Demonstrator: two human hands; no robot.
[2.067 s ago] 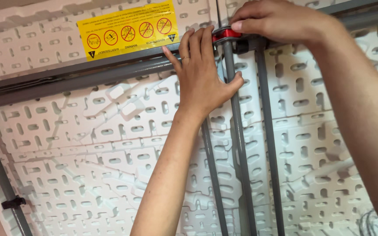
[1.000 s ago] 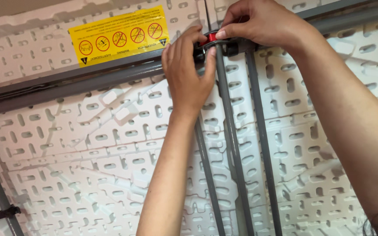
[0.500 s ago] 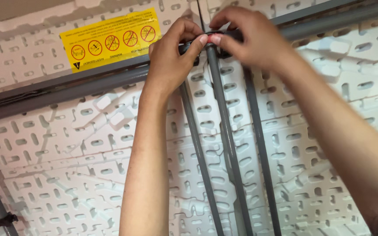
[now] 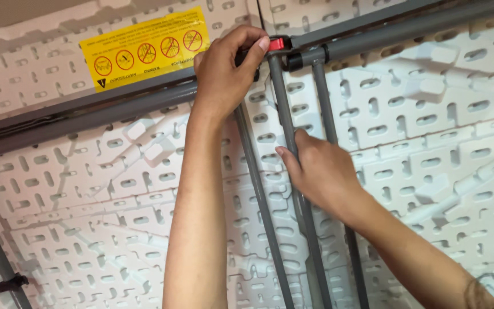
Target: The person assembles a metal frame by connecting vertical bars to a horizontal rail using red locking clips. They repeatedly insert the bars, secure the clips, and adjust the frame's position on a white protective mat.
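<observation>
White moulded plastic underside of a folding table [image 4: 430, 143] fills the view, grey metal frame rail [image 4: 115, 111] across it, yellow rectangular warning sticker [image 4: 144, 48] above. Right hand [image 4: 321, 171] is wrapped round the middle grey metal leg tube [image 4: 278, 97]. Left hand [image 4: 224, 74] pinches the small red plastic latch [image 4: 277, 44] at the tube's top, by the rail.

Even, soft, warm light covers the white panel [image 4: 430, 143], casting shallow shadows in its slots and under the grey bars [image 4: 284, 114]. The yellow label [image 4: 147, 48] shows faint sheen. Focus is sharp centrally; the lower right corner appears slightly blurred. Edge distortion is mild.
</observation>
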